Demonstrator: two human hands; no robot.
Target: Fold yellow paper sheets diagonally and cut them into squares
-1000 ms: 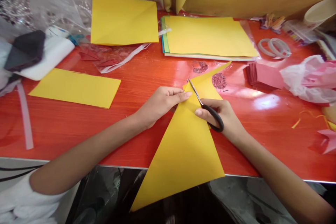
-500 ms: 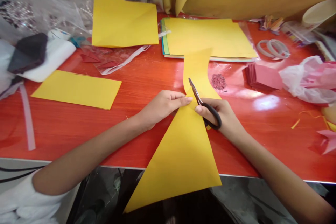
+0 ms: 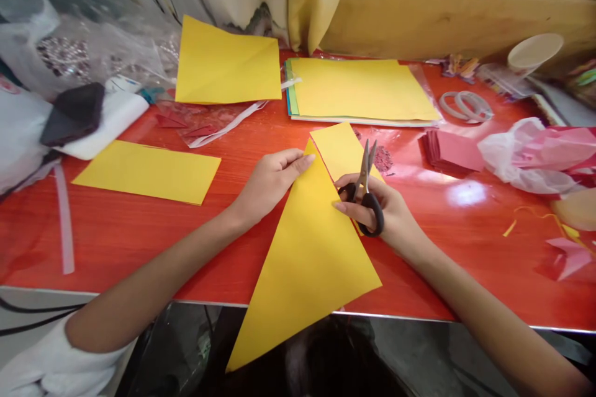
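Red surface point(image 3: 465, 236) takes up most of the view, papers and odds and ends spread over it. Biggest item in hand: the yellow sheet point(image 3: 311, 242), roughly a tall wedge, narrow end up over the surface, broad end hanging past the near edge. Behind it, well apart, a paper stack point(image 3: 354, 90) with yellow on top; to its left a loose yellow sheet point(image 3: 228, 71), then an oblong yellow paper point(image 3: 149, 173) nearer the left arm.

Main change: the yellow strip point(image 3: 342, 142) was standing up at the blades half a second ago; now it sits just beside the wedge, a thin red gap between them along the upper part. Looks to me like that cut is through or nearly so; the strip's lower end goes under the right hand, can't tell if anything joins there.

Left hand point(image 3: 265, 183) pinches the wedge near its narrow tip, thumb on top, other fingers mostly hidden underneath. Right hand point(image 3: 388, 214) has its fingers round the handles, thumb tip at the wedge's right edge. Smallest, the scissors point(image 3: 364, 173): blades slightly parted, pointing up and away, lifted off the cut line and over the strip.
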